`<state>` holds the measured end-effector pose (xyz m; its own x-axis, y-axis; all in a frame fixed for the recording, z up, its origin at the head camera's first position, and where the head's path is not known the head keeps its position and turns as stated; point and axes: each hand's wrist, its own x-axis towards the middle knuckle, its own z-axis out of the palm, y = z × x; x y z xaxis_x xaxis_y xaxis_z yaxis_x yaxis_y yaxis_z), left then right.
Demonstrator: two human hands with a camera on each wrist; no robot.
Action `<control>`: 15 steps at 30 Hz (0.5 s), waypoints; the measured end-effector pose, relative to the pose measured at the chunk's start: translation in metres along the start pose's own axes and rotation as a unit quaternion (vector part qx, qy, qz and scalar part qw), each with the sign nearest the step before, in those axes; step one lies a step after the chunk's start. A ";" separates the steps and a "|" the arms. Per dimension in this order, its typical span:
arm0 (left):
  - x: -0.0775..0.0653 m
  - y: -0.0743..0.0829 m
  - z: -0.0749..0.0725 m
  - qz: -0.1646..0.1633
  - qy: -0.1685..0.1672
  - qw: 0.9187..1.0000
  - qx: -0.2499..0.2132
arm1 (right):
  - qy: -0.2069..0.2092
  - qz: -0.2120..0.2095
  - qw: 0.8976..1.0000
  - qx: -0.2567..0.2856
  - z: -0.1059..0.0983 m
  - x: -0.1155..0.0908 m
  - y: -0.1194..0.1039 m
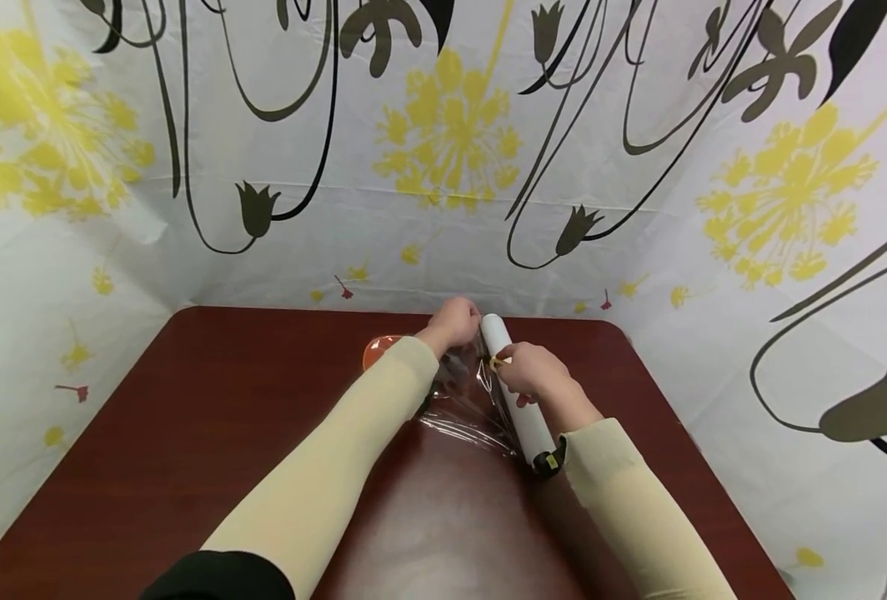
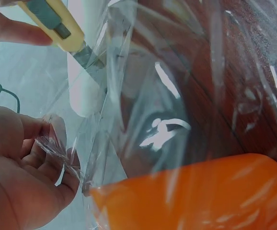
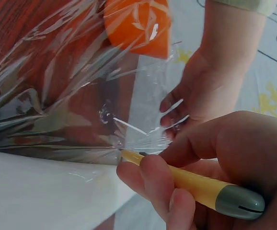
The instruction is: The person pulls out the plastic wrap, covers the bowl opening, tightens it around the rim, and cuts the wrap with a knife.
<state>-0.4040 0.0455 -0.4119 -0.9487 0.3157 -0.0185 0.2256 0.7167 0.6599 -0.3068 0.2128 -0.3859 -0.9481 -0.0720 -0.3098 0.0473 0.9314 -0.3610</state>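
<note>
My left hand (image 1: 454, 322) pinches a bunched edge of clear plastic film (image 2: 57, 148), pulling it taut at the table's far side. In my right hand (image 1: 537, 371) is a yellow utility knife (image 3: 196, 187) with grey parts, held between thumb and fingers. Its blade (image 2: 90, 60) is out and meets the film close beside a white roll (image 1: 522, 417). The roll lies lengthwise on the table under my right hand, and film spreads from it to the left. An orange object (image 2: 191, 196) with a rounded corner shows under the film, partly hidden by my left arm in the head view.
The dark red-brown table (image 1: 226, 417) has rounded far corners. A white cloth (image 1: 308, 275) with yellow and grey flower prints hangs round its back and sides. A black band with a small device (image 1: 547, 462) sits at my right wrist.
</note>
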 end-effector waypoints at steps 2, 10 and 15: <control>-0.001 -0.001 -0.002 0.003 0.006 1.000 -0.001 | 0.001 0.001 1.000 -0.002 0.001 0.002 -0.001; 0.007 -0.003 -0.002 0.003 0.008 1.000 -0.009 | -0.022 -0.008 1.000 -0.013 -0.001 -0.009 0.000; 0.011 -0.003 -0.006 0.005 0.020 1.000 -0.020 | -0.047 -0.001 0.999 -0.023 -0.006 -0.020 0.001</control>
<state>-0.4162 0.0432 -0.4098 -0.9545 0.2976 0.0182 0.2275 0.6876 0.6895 -0.2897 0.2172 -0.3744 -0.9148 -0.1049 -0.3902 0.0289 0.9463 -0.3221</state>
